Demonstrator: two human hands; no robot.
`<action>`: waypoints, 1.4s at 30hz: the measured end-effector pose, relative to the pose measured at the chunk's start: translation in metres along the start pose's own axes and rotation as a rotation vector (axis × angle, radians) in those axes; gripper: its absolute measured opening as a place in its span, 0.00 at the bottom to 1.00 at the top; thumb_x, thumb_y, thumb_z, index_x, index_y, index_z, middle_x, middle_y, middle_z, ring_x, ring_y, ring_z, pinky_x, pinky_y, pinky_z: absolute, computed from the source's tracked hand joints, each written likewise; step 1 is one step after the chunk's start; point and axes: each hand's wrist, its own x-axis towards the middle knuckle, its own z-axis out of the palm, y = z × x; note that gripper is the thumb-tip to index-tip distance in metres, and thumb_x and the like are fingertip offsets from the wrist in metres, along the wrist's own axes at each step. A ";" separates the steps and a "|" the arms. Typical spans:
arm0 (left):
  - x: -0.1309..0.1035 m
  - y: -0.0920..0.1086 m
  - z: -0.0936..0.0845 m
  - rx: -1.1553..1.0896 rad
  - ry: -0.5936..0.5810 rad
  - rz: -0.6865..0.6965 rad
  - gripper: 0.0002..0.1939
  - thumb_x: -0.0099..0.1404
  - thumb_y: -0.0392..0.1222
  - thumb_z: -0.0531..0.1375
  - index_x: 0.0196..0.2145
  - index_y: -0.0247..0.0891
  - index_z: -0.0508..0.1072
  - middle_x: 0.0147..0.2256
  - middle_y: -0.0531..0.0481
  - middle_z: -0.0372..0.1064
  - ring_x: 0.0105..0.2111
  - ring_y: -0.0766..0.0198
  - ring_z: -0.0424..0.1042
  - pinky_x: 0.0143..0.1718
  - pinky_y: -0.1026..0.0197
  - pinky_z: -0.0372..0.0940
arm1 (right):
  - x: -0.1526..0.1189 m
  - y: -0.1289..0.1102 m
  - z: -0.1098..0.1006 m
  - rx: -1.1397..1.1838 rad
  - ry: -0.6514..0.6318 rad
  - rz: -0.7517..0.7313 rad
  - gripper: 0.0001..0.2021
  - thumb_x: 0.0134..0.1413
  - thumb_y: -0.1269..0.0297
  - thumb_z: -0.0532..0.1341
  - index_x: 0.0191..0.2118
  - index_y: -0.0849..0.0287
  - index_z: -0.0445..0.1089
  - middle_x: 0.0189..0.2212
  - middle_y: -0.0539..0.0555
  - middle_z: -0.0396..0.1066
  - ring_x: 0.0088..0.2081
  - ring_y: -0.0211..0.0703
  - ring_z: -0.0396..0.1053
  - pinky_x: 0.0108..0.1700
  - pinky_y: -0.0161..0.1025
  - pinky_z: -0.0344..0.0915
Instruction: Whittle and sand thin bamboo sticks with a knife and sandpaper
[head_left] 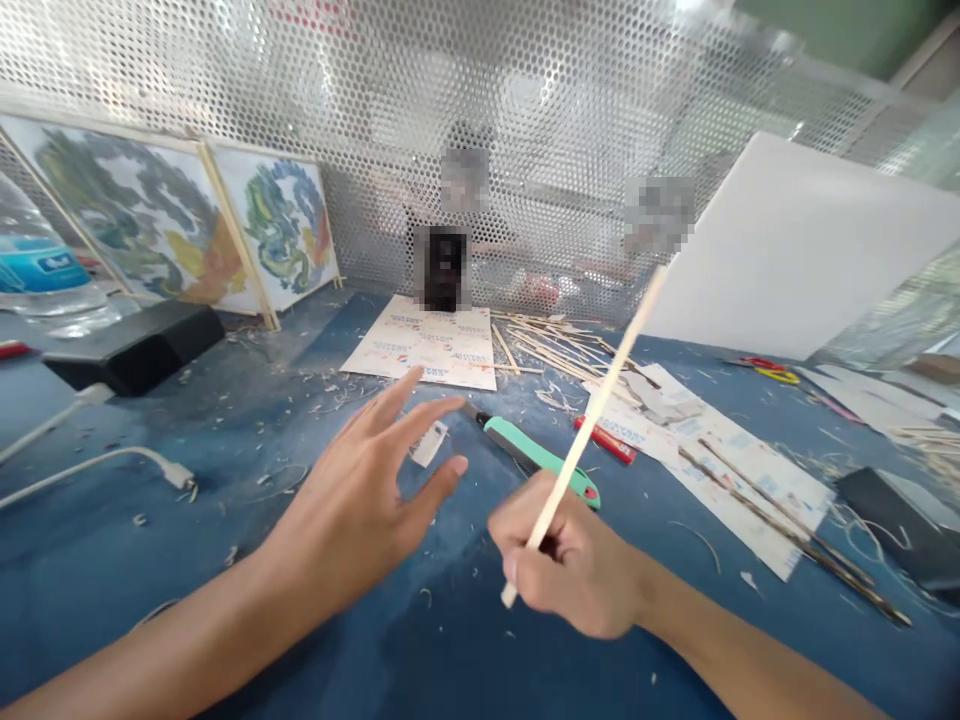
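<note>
My right hand (566,560) is closed around a pale wooden strip (604,395), whose long end slants up and to the right while a short end sticks out below the fist. My left hand (371,480) hovers over the blue table (442,660) with its fingers apart, holding nothing. Between and just beyond the hands lies a green and grey knife (529,448), its handle end partly behind my right hand. A small pale label (430,445) is beside my left thumb and forefinger. The red marker (606,440) lies behind the strip, right of the knife.
Thin sticks (551,345) are piled behind printed sheets (435,345). Dark sticks (780,520) and scissors (772,370) lie right. At left are a black box (139,345), cables (127,452), a bottle (52,270) and framed dragon pictures (281,225). A perforated screen (375,100) stands behind.
</note>
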 end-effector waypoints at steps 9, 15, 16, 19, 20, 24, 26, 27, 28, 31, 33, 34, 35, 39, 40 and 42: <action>-0.005 0.015 -0.005 -1.132 -0.398 -0.196 0.12 0.70 0.43 0.63 0.50 0.44 0.78 0.40 0.50 0.79 0.34 0.68 0.76 0.37 0.68 0.72 | -0.001 -0.029 0.003 0.055 -0.523 0.136 0.18 0.40 0.85 0.50 0.19 0.56 0.41 0.19 0.43 0.37 0.23 0.33 0.39 0.24 0.38 0.43; -0.004 0.010 -0.001 -1.230 -0.422 -0.221 0.06 0.69 0.40 0.64 0.40 0.39 0.82 0.28 0.52 0.74 0.29 0.71 0.71 0.34 0.70 0.69 | -0.002 -0.028 0.001 0.143 -0.568 0.252 0.18 0.42 0.86 0.51 0.18 0.57 0.44 0.19 0.43 0.40 0.22 0.32 0.39 0.23 0.37 0.43; -0.004 0.010 -0.001 -1.238 -0.432 -0.222 0.07 0.68 0.40 0.64 0.42 0.40 0.81 0.30 0.52 0.74 0.29 0.70 0.71 0.35 0.69 0.69 | -0.002 -0.028 0.000 0.168 -0.580 0.257 0.19 0.43 0.87 0.52 0.18 0.57 0.45 0.19 0.43 0.40 0.22 0.32 0.40 0.23 0.37 0.43; -0.004 0.009 0.001 -1.231 -0.516 -0.253 0.12 0.68 0.44 0.64 0.47 0.40 0.79 0.31 0.52 0.70 0.30 0.69 0.70 0.35 0.66 0.68 | 0.001 -0.031 -0.002 0.219 -0.614 0.267 0.21 0.51 0.86 0.53 0.18 0.57 0.46 0.19 0.42 0.41 0.22 0.32 0.42 0.24 0.34 0.47; -0.004 0.010 0.001 -1.228 -0.562 -0.270 0.13 0.69 0.46 0.62 0.48 0.39 0.79 0.29 0.52 0.69 0.29 0.69 0.69 0.34 0.66 0.67 | 0.002 -0.033 -0.003 0.226 -0.623 0.271 0.22 0.54 0.86 0.53 0.18 0.57 0.46 0.19 0.42 0.41 0.22 0.31 0.42 0.24 0.33 0.48; -0.004 0.012 0.005 -1.192 -0.728 -0.272 0.16 0.73 0.48 0.56 0.48 0.38 0.79 0.26 0.54 0.64 0.25 0.70 0.64 0.31 0.66 0.63 | 0.008 -0.041 -0.002 0.310 -0.704 0.251 0.22 0.58 0.83 0.52 0.20 0.56 0.43 0.20 0.43 0.39 0.22 0.31 0.42 0.24 0.28 0.51; -0.004 0.013 0.005 -1.164 -0.740 -0.237 0.14 0.72 0.47 0.58 0.43 0.38 0.80 0.24 0.55 0.64 0.24 0.71 0.63 0.30 0.66 0.61 | 0.008 -0.041 -0.001 0.358 -0.712 0.258 0.20 0.57 0.82 0.51 0.21 0.55 0.44 0.19 0.42 0.42 0.22 0.30 0.42 0.23 0.27 0.50; -0.004 0.013 0.005 -1.158 -0.723 -0.234 0.13 0.71 0.47 0.59 0.41 0.37 0.81 0.23 0.54 0.65 0.23 0.71 0.63 0.30 0.67 0.61 | 0.007 -0.040 0.000 0.364 -0.695 0.268 0.19 0.56 0.81 0.51 0.21 0.55 0.46 0.18 0.42 0.45 0.21 0.29 0.43 0.23 0.27 0.50; -0.003 0.014 0.005 -1.161 -0.693 -0.244 0.13 0.70 0.47 0.60 0.38 0.37 0.81 0.23 0.54 0.65 0.23 0.71 0.63 0.29 0.67 0.60 | 0.006 -0.038 0.001 0.368 -0.662 0.276 0.16 0.56 0.79 0.52 0.21 0.56 0.49 0.18 0.42 0.48 0.21 0.29 0.45 0.23 0.27 0.50; -0.002 0.013 0.004 -1.171 -0.575 -0.301 0.13 0.68 0.47 0.63 0.32 0.35 0.79 0.22 0.54 0.67 0.22 0.72 0.63 0.25 0.69 0.59 | 0.004 -0.029 0.003 0.387 -0.525 0.269 0.09 0.56 0.67 0.57 0.25 0.58 0.60 0.21 0.45 0.58 0.24 0.32 0.55 0.25 0.31 0.54; -0.001 0.011 0.003 -1.154 -0.503 -0.291 0.13 0.68 0.47 0.63 0.31 0.35 0.78 0.22 0.55 0.68 0.21 0.72 0.63 0.24 0.69 0.58 | 0.003 -0.022 0.004 0.381 -0.400 0.239 0.05 0.52 0.65 0.57 0.28 0.58 0.64 0.23 0.47 0.60 0.25 0.34 0.58 0.27 0.32 0.57; -0.001 0.011 0.002 -1.140 -0.476 -0.276 0.13 0.69 0.46 0.63 0.31 0.35 0.78 0.21 0.55 0.67 0.21 0.72 0.63 0.24 0.69 0.57 | 0.004 -0.019 0.004 0.364 -0.334 0.214 0.03 0.50 0.66 0.57 0.29 0.58 0.65 0.24 0.48 0.61 0.26 0.35 0.59 0.27 0.33 0.59; -0.001 0.010 0.001 -1.122 -0.456 -0.258 0.13 0.69 0.46 0.62 0.30 0.35 0.78 0.21 0.55 0.67 0.21 0.72 0.63 0.24 0.69 0.57 | 0.004 -0.017 0.004 0.341 -0.265 0.187 0.02 0.49 0.67 0.57 0.30 0.58 0.66 0.24 0.48 0.62 0.26 0.35 0.59 0.27 0.34 0.59; -0.002 0.007 0.000 -1.044 -0.423 -0.219 0.13 0.69 0.43 0.62 0.28 0.35 0.76 0.23 0.54 0.69 0.23 0.71 0.63 0.26 0.68 0.58 | 0.003 -0.013 0.005 0.285 -0.076 0.096 0.07 0.53 0.62 0.59 0.36 0.58 0.70 0.25 0.49 0.63 0.26 0.37 0.59 0.26 0.34 0.59; -0.002 0.007 0.000 -1.028 -0.419 -0.215 0.13 0.68 0.43 0.62 0.27 0.35 0.75 0.23 0.53 0.69 0.24 0.70 0.63 0.27 0.68 0.59 | 0.002 -0.012 0.005 0.272 -0.055 0.086 0.07 0.55 0.61 0.59 0.36 0.58 0.70 0.25 0.48 0.63 0.26 0.37 0.58 0.26 0.34 0.58; -0.002 0.007 0.000 -1.008 -0.405 -0.216 0.12 0.68 0.43 0.63 0.27 0.35 0.75 0.24 0.53 0.69 0.24 0.70 0.63 0.27 0.68 0.59 | 0.002 -0.011 0.006 0.238 -0.030 0.080 0.07 0.58 0.60 0.60 0.33 0.58 0.68 0.26 0.48 0.64 0.25 0.35 0.56 0.26 0.34 0.56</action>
